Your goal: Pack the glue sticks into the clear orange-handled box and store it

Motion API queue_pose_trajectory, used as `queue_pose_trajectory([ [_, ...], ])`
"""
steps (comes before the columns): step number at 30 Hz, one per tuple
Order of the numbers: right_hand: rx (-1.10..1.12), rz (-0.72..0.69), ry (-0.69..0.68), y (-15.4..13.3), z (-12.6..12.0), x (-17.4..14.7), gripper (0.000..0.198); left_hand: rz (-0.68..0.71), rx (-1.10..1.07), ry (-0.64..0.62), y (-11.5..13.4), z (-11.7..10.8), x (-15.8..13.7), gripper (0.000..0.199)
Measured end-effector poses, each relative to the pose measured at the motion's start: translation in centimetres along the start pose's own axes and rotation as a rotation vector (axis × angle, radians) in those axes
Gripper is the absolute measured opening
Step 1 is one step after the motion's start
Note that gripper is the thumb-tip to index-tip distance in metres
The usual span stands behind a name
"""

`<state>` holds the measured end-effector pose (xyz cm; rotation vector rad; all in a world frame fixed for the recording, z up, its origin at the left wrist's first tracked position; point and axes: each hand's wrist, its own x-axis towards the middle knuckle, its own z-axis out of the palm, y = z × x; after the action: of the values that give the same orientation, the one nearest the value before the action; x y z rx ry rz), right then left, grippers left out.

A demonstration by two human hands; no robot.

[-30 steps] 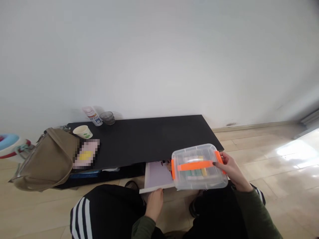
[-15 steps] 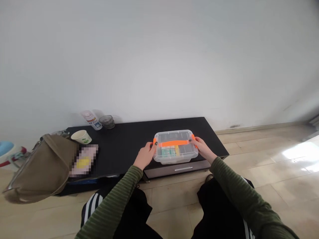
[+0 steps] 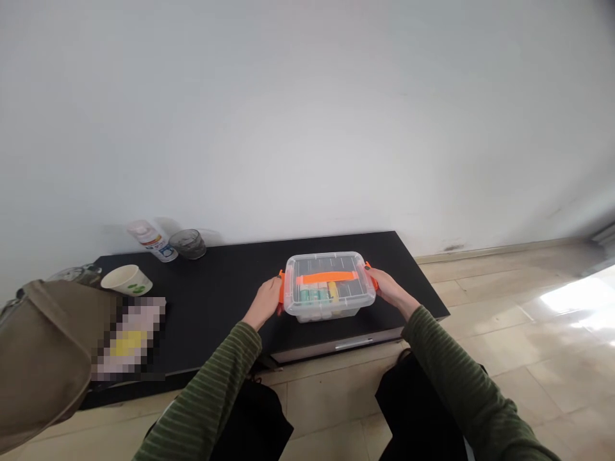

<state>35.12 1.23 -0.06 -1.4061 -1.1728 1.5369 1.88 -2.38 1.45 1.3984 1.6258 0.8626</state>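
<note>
A clear plastic storage box (image 3: 317, 306) with an orange carrying handle (image 3: 327, 277) sits on the black cabinet (image 3: 230, 275) near its front edge. Its lid lies on top, and green, white and yellow packages (image 3: 319, 293) show through it. My left hand (image 3: 265, 301) is closed on the orange latch (image 3: 282, 289) at the box's left side. On the opposite side, my right hand (image 3: 388, 287) grips the other orange latch (image 3: 369, 269). Both latches stick out from the lid's rim. Some fingertips of each hand are hidden behind the latches.
At the cabinet's left stand a paper cup (image 3: 127, 280), a spray can (image 3: 152, 241) and a dark glass bowl (image 3: 188, 244). A brown bag (image 3: 52, 352) and a blurred-out package (image 3: 132, 336) lie nearer me. The wall (image 3: 307, 128) rises right behind the cabinet.
The latches have swung outward from the box's sides, with my hands on them. My thumbs have come down off the lid's edges. The view has shifted closer to the cabinet.
</note>
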Motion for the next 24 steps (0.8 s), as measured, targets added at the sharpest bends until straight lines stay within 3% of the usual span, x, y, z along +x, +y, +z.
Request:
queue_pose_trajectory([
  [3,-0.121,-0.033,0.076,-0.1,-0.4,0.9,0.045,-0.019,-0.135,0.009,-0.5,0.1,0.4,0.035],
  [7,-0.286,-0.248,0.249,-0.3,0.2,2.2,0.066,-0.042,-0.156,0.017,-0.6,0.2,0.1,0.031],
  [11,-0.401,-0.324,0.143,-0.9,1.5,2.6,0.049,-0.048,-0.131,0.046,-0.6,0.6,-0.3,0.031],
  [15,-0.448,-0.413,0.160,-1.3,2.5,1.9,0.038,-0.070,-0.096,0.139,-0.9,1.1,-0.5,0.032],
  [18,-0.330,-0.502,0.233,-1.7,2.8,1.3,0.043,-0.052,-0.106,0.150,-1.0,1.3,-0.6,0.032],
  [20,-0.130,-0.576,0.272,-2.1,2.3,0.9,0.047,-0.037,-0.136,0.116,-0.9,1.2,-0.8,0.032],
  [24,0.261,-0.750,0.482,-3.1,-1.4,0.4,0.057,-0.049,-0.198,0.102,-0.8,0.4,-1.3,0.029],
])
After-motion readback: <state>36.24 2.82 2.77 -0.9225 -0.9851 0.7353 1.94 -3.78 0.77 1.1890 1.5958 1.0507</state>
